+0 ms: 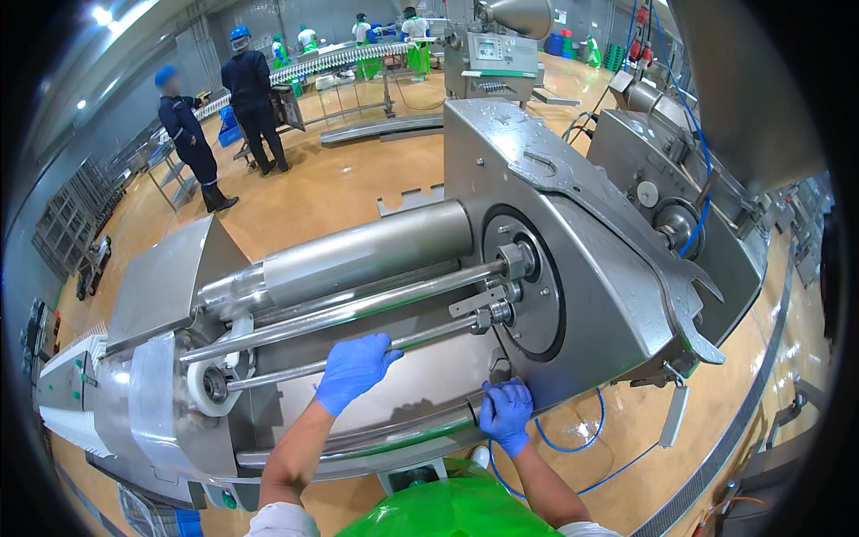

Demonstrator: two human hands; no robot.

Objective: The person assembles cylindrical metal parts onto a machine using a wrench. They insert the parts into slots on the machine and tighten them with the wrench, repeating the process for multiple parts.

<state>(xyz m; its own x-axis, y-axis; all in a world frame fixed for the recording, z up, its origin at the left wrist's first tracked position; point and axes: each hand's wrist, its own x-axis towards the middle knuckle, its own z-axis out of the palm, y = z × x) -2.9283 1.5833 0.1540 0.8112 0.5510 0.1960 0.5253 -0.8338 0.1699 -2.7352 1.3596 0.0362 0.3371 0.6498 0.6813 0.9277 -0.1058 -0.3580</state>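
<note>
In a blue glove, my left hand (355, 369) is closed round a thin steel rod (425, 337), thumb toward the right. This rod spans from a white round collar (212, 387) on the left to a hex nut (483, 319) beside a round flange (526, 285). Above it runs a thicker steel rod (376, 300), and behind that a wide steel cylinder (358, 251). My right hand (506, 416), also gloved in blue, has its fingers curled over the front edge of the machine's steel housing (591, 295). What lies under those fingers is hidden.
A curved steel rail (358, 445) crosses the machine's front, close to my green apron (438, 506). Blue hose (595, 430) loops on the floor at right. A forked steel plate (617, 224) tops the housing. Two people in dark clothes (246, 89) stand far left near a conveyor (340, 61).
</note>
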